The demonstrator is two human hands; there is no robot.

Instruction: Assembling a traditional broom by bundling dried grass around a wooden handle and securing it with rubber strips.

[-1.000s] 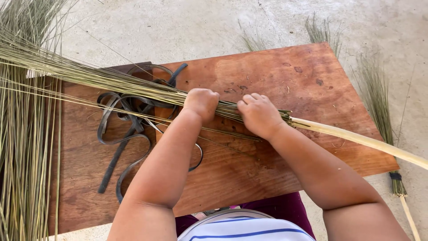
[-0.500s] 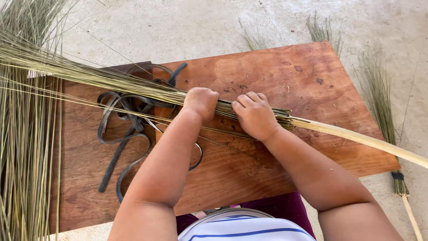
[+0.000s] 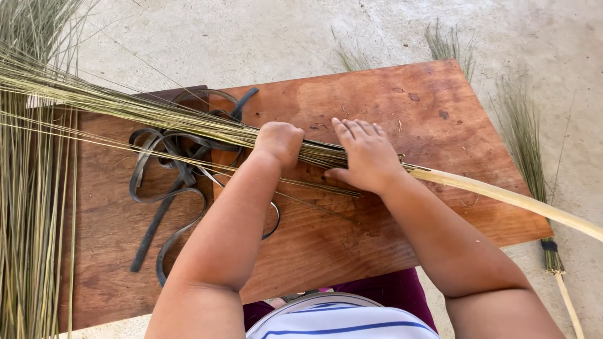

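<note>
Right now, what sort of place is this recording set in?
Probably a small broom-making workspace: bare concrete floor, a worn wooden table, a grass stalk bundle on a pale stick, dark binding strips.

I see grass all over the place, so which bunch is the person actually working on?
The bundle of stalks lying across the wooden table, pressed under the left hand and right hand. The other bunches lie untouched on the floor.

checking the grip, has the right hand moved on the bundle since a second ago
Yes. The right hand opened from a curled grip; its fingers now lie flat over the grass bundle, reaching toward the table's far edge.
</note>
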